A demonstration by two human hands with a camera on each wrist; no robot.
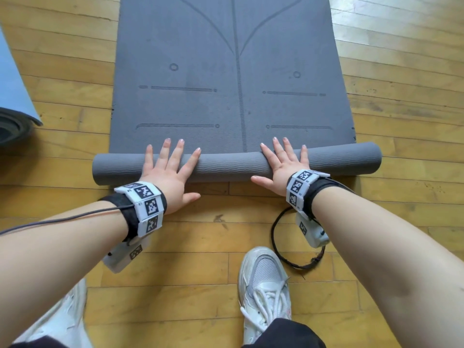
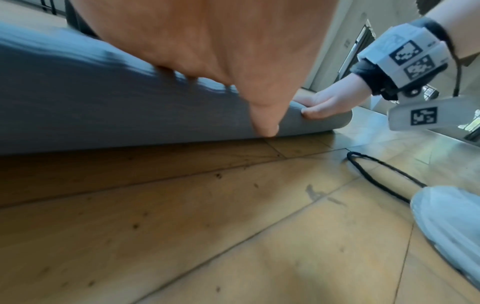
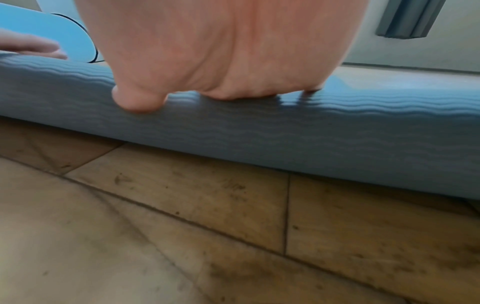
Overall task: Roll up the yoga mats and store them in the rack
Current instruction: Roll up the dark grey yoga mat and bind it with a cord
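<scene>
A grey yoga mat (image 1: 226, 59) lies flat on the wooden floor, its near end wound into a thin roll (image 1: 226, 167) (image 2: 103, 107) (image 3: 285, 131) with a wavy ribbed outside. My left hand (image 1: 170, 167) (image 2: 233, 61) lies flat on the roll's left part, fingers spread and straight. My right hand (image 1: 283, 162) (image 3: 221, 51) presses flat on the right part in the same way, thumb toward the floor. The right hand (image 2: 327, 102) also shows in the left wrist view on the roll's far end.
A light blue mat (image 1: 15, 79) lies at the left edge with a dark rolled mat (image 1: 12, 126) beside it. A black strap loop (image 1: 288, 247) (image 2: 384, 174) lies on the floor by my white shoe (image 1: 266, 285). Wooden floor surrounds the mat.
</scene>
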